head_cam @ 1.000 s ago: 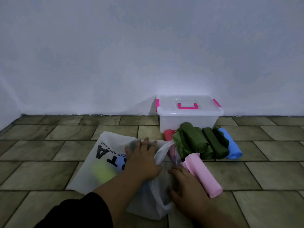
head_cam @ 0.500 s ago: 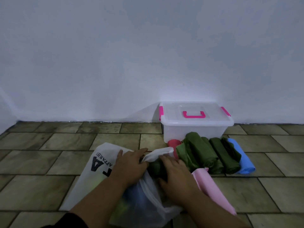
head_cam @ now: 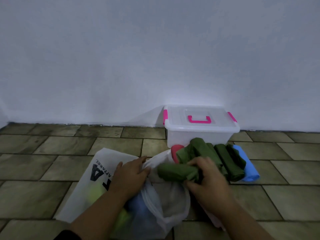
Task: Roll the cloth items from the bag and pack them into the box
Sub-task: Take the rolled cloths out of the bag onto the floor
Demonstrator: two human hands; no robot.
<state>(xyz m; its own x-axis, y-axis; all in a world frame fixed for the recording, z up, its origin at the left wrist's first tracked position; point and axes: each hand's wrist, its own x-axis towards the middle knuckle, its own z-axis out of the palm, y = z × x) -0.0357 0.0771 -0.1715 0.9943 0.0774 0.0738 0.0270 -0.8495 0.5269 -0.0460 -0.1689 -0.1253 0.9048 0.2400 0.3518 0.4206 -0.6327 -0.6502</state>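
The right hand (head_cam: pixel 206 177) is gripping a green cloth (head_cam: pixel 173 172), with its fingers curled round one end. The cloth is sticking out to the left, just above the open mouth of the white bag (head_cam: pixel 103 163). The left hand (head_cam: pixel 131 172) is holding the bag's top edge with bent fingers, right beside the cloth. Behind the right hand, green rolls (head_cam: pixel 226 160), a blue roll (head_cam: pixel 249 168) and a red roll (head_cam: pixel 174 150) are lying in front of the box (head_cam: pixel 199 135). The box is sitting by the wall with its lid on.
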